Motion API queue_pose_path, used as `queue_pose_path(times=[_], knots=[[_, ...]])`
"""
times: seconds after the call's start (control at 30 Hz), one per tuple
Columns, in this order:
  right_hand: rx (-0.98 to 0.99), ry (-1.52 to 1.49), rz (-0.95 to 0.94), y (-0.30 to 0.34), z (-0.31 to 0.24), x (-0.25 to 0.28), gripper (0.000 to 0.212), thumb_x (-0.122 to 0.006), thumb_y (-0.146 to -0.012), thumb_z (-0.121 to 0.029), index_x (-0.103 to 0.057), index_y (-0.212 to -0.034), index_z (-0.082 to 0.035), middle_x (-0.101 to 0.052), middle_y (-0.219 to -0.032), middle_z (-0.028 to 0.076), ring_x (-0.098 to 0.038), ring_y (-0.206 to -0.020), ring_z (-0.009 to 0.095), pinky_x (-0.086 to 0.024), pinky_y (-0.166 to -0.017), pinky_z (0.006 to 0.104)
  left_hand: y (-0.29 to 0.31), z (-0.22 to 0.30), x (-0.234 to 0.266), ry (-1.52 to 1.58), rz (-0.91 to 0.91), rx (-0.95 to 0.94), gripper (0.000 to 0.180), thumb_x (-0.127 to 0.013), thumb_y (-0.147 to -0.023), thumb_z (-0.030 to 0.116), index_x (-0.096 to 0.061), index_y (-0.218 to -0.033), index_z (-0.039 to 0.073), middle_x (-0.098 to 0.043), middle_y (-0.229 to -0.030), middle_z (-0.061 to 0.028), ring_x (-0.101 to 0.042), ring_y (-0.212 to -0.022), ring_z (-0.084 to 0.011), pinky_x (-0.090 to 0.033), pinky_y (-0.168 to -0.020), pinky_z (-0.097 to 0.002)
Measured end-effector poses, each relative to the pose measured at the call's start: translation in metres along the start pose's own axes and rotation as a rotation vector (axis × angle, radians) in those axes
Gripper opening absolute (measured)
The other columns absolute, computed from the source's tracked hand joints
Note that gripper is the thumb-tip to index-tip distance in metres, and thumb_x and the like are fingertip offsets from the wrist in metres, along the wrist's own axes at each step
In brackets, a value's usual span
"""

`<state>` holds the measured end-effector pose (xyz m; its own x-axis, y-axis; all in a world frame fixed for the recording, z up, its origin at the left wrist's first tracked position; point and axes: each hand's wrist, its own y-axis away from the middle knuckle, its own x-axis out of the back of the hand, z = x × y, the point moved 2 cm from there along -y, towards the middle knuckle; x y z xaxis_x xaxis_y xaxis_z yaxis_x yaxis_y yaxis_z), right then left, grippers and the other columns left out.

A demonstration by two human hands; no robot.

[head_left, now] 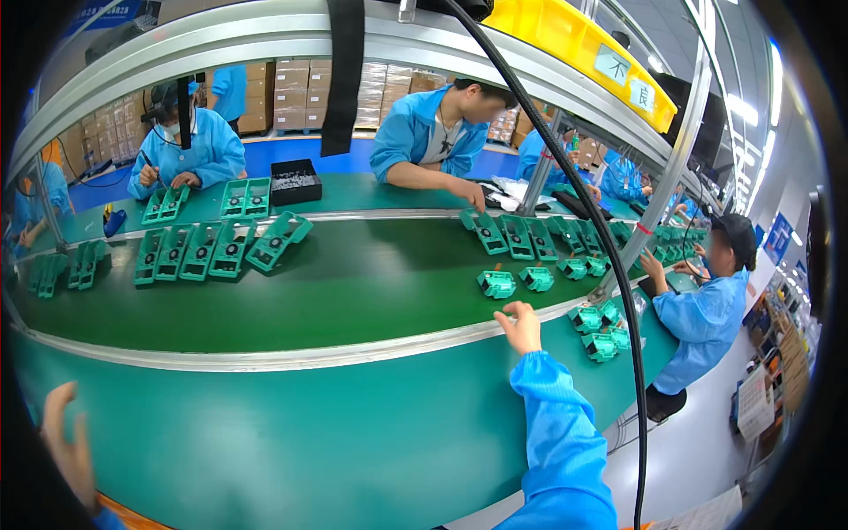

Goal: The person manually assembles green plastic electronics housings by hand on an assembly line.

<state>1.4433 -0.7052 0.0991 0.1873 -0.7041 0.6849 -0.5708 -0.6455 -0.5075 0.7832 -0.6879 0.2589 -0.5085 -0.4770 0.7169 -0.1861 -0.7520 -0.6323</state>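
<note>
My right hand (pixel 519 328) reaches over the rail at the near edge of the conveyor belt, its fingers partly bent and apart, with nothing seen in it. The closest thing to it is a small green plastic housing (pixel 496 283) with a black part inside, lying on the belt just beyond the fingertips, not touched. A similar green housing (pixel 536 279) lies to its right. Far off at the lower left edge, my left hand (pixel 69 442) is raised above the near bench, slightly blurred, its fingers apart and holding nothing.
Longer open green cases (pixel 201 250) stand in rows on the belt (pixel 291 300). More housings (pixel 601 344) sit on the bench at right. A black cable (pixel 609 256) hangs in front. Co-workers in blue (pixel 433 141) work across the belt; one person's hand touches a case. A yellow bin (pixel 556 35) is overhead.
</note>
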Motion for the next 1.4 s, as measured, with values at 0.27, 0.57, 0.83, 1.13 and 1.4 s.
queue_pose_path(times=[0.27, 0.57, 0.83, 1.13, 1.4], knots=[[-0.049, 0.298, 0.100, -0.052, 0.101, -0.046, 0.033, -0.066, -0.068, -0.012, -0.058, -0.099, -0.015, -0.046, -0.113, 0.017, -0.045, -0.100, 0.037, -0.039, -0.085, 0.0425, -0.030, 0.144, -0.252, 0.622, -0.389, -0.332, 0.022, -0.064, -0.069, 0.007, -0.061, -0.090, 0.003, -0.060, -0.088, -0.0138, -0.058, -0.082, -0.0303, -0.047, -0.073, -0.0347], [0.338, 0.313, 0.129, -0.038, 0.006, -0.059, 0.016, -0.067, -0.064, -0.009, -0.061, -0.080, -0.011, -0.045, -0.103, 0.011, -0.041, -0.097, 0.033, -0.034, -0.081, 0.0450, 0.004, 0.129, -0.307, 0.841, -0.509, -0.135, 0.027, -0.064, -0.069, 0.001, -0.060, -0.095, 0.002, -0.058, -0.098, -0.0133, -0.057, -0.090, -0.0250, -0.046, -0.078, -0.0320], [0.815, -0.206, -0.136, 0.094, -0.201, -0.073, 0.018, -0.065, -0.060, -0.004, -0.058, -0.076, -0.009, -0.048, -0.095, 0.008, -0.044, -0.096, 0.031, -0.036, -0.079, 0.0437, 0.008, 0.130, -0.306, 1.756, -0.629, 0.467, 0.098, -0.066, -0.065, -0.010, -0.005, -0.137, 0.016, -0.029, -0.127, -0.0113, -0.043, -0.109, -0.0260, -0.042, -0.087, -0.0413], [1.018, -0.183, -0.153, 0.120, -0.193, -0.081, 0.020, -0.067, -0.058, -0.010, -0.061, -0.077, -0.015, -0.048, -0.095, 0.004, -0.043, -0.096, 0.024, -0.036, -0.079, 0.0423, 0.011, 0.137, -0.306, 1.731, -0.584, 0.376, 0.085, -0.061, -0.070, -0.011, -0.011, -0.136, 0.012, -0.033, -0.122, -0.0133, -0.039, -0.114, -0.0228, -0.045, -0.086, -0.0355], [0.373, -0.951, -0.706, 0.100, -0.166, -0.104, 0.094, -0.078, -0.060, -0.016, -0.018, -0.131, -0.001, -0.034, -0.127, 0.018, -0.038, -0.115, 0.029, -0.032, -0.096, 0.0410, 0.010, 0.139, -0.312, 1.762, -0.645, 0.408, 0.085, -0.061, -0.069, -0.012, -0.014, -0.135, 0.013, -0.030, -0.126, -0.0154, -0.036, -0.117, -0.0241, -0.043, -0.089, -0.0370]])
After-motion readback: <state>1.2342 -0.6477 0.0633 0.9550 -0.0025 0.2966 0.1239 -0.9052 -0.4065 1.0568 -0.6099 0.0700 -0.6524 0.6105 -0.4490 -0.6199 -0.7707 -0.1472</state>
